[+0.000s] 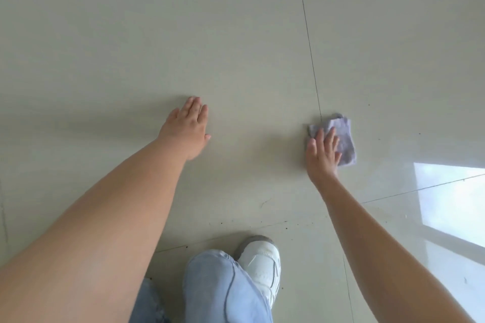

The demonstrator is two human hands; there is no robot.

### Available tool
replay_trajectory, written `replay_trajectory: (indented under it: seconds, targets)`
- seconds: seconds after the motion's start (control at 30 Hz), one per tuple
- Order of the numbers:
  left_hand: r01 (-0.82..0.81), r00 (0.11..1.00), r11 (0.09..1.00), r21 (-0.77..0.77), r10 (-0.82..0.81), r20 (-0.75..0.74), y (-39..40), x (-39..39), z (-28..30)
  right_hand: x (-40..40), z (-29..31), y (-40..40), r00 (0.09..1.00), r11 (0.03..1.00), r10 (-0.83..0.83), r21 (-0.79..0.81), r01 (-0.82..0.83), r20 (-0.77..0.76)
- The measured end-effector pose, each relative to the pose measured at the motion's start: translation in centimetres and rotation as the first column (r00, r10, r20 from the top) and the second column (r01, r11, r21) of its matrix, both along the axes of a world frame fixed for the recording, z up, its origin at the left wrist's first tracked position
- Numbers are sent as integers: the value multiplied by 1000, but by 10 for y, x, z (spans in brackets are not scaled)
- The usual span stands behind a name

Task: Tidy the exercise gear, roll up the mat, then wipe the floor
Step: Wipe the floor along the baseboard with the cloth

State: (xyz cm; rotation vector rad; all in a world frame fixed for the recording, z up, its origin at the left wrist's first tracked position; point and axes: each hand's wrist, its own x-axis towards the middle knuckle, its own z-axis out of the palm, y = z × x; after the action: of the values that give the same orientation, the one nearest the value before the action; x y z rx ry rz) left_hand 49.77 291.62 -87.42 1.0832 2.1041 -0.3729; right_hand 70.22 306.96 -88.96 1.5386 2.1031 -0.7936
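Note:
A small folded purple-grey cloth (341,136) lies flat on the pale tiled floor (236,47), right of a tile joint. My right hand (322,155) presses on the cloth's left part with straight, spread fingers. My left hand (187,130) lies flat on the bare floor well to the left of the cloth, fingers straight and together. No mat or exercise gear is in view.
My bent knee in light blue jeans (223,288) and a white shoe (262,262) are at the bottom centre. Small dark specks dot the tiles near the shoe. A bright window reflection (451,199) lies on the floor at the right.

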Motion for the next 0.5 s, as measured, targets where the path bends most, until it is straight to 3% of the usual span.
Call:
replay_trajectory:
  seconds: [0.1,0.2,0.3,0.4,0.5]
  targets:
    - [7,999,999,32,-6,-37,4,-4,-6,-42,-1,-42,958,955,282,-74,-286,-57]
    - [-30,999,997,70,33,-38,17,-5,-10,-37,2,-88,903,897,422,-106,-428,-80]
    - [-85,996,995,48,86,-27,27,6,-9,0,9,-93,888,877,460,-154,-455,3]
    - [-102,994,995,17,103,-39,36,13,-5,30,23,-74,912,913,386,-198,-356,140]
    - [27,999,999,36,-27,-19,55,12,10,39,47,-55,881,901,411,-251,-354,234]
